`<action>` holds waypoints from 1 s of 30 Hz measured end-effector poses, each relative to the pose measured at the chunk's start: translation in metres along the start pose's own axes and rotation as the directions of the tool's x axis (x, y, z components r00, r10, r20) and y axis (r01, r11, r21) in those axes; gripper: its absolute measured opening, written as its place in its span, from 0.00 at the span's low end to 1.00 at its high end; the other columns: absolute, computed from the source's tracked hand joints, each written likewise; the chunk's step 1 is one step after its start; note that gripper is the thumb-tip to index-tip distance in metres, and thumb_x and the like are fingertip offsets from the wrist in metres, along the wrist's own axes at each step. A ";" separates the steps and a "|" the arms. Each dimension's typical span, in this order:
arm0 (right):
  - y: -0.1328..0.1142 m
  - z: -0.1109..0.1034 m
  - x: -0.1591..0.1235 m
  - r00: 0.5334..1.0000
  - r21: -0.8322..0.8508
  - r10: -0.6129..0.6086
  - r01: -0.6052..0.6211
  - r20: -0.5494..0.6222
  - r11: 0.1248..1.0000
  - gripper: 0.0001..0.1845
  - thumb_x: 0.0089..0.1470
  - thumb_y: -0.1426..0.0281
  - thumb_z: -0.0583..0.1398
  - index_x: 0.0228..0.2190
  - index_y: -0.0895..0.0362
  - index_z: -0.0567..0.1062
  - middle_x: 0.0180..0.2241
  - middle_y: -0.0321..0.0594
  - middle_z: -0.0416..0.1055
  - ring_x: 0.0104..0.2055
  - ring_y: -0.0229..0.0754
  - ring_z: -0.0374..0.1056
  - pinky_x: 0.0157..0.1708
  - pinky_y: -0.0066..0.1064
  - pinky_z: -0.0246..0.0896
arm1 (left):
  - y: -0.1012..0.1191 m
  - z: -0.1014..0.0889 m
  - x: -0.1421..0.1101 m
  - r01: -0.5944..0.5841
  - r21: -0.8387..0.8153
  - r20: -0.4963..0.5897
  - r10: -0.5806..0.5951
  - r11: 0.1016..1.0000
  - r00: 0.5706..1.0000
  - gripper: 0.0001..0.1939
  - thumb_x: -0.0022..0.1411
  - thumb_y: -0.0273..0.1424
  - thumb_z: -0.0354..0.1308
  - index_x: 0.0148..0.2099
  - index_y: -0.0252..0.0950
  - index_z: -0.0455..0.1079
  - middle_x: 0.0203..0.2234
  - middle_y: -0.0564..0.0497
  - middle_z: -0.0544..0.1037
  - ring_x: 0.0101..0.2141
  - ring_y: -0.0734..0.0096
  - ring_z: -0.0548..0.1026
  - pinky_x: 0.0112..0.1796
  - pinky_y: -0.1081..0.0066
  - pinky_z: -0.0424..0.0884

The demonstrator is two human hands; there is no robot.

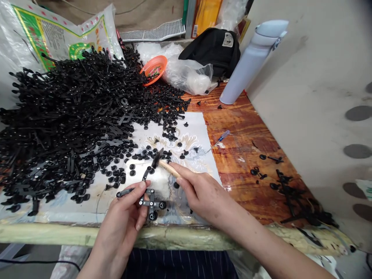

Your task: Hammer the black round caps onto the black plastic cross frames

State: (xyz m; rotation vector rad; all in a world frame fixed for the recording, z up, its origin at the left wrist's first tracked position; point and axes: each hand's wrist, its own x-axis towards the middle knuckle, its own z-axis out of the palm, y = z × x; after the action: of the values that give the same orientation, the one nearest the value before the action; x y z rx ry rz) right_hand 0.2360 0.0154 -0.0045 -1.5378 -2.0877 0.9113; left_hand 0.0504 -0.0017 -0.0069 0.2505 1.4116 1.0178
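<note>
At the far left, a woven plastic sack (58, 33) lies behind a great heap of black plastic linkage parts (61, 112), which spills across a white printed sheet (188, 128) with loose round black pieces dotted over it. An orange dish (153, 69) sits just behind the heap.

The left hand (119, 228) has a firm grip on a black plastic linkage (151, 203) over the sheet, near the tabletop's front edge. Its fingers curl beneath the part, and the thumb presses on a flat arm that reaches left. A thin black arm (147, 174) rises from the linkage toward a small hammer (168, 168). The right hand (200, 193) grips the hammer's wooden handle closely between thumb and fingers, with the black head at that arm's upper end, though whether they touch is hard to tell.

Farther right, a blue-handled screwdriver (217, 141) lies at the sheet's edge on the varnished wooden tabletop (247, 155). Behind it stand a black bag (212, 50) and a pale blue water bottle (247, 66). More black parts (290, 197) lie scattered near the right-hand wall (305, 97).
</note>
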 end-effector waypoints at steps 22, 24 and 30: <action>0.002 0.000 0.000 1.000 -0.001 -0.005 0.005 0.021 1.000 0.25 0.62 0.72 0.48 0.60 0.52 0.62 0.49 0.42 0.73 0.50 0.49 0.70 0.50 0.45 0.65 | 0.008 0.005 -0.004 0.078 0.036 -0.083 -0.074 0.996 0.994 0.07 0.57 0.27 0.60 0.33 0.28 0.76 0.14 0.56 0.70 0.08 0.85 0.59 0.06 0.85 0.52; 0.001 -0.001 -0.002 1.000 -0.002 -0.004 0.004 0.023 1.000 0.25 0.62 0.72 0.48 0.60 0.52 0.62 0.48 0.43 0.74 0.49 0.50 0.71 0.49 0.45 0.65 | 0.008 0.006 -0.004 0.081 0.049 -0.094 -0.077 0.995 0.993 0.07 0.55 0.28 0.61 0.32 0.28 0.77 0.14 0.56 0.70 0.08 0.86 0.59 0.06 0.85 0.51; -0.004 -0.008 -0.010 0.996 0.021 -0.079 0.080 -0.044 0.997 0.25 0.65 0.68 0.47 0.61 0.51 0.59 0.48 0.42 0.74 0.45 0.48 0.73 0.47 0.43 0.68 | 0.006 0.007 -0.004 0.059 0.066 -0.117 -0.051 0.996 0.992 0.10 0.47 0.32 0.67 0.29 0.30 0.76 0.12 0.58 0.68 0.08 0.87 0.59 0.07 0.86 0.50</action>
State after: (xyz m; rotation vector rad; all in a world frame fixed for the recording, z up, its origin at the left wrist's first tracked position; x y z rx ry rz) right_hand 0.2415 0.0078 0.0052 -1.4389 -2.0851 0.8634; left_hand 0.0548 0.0024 0.0016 0.2053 1.5528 0.9514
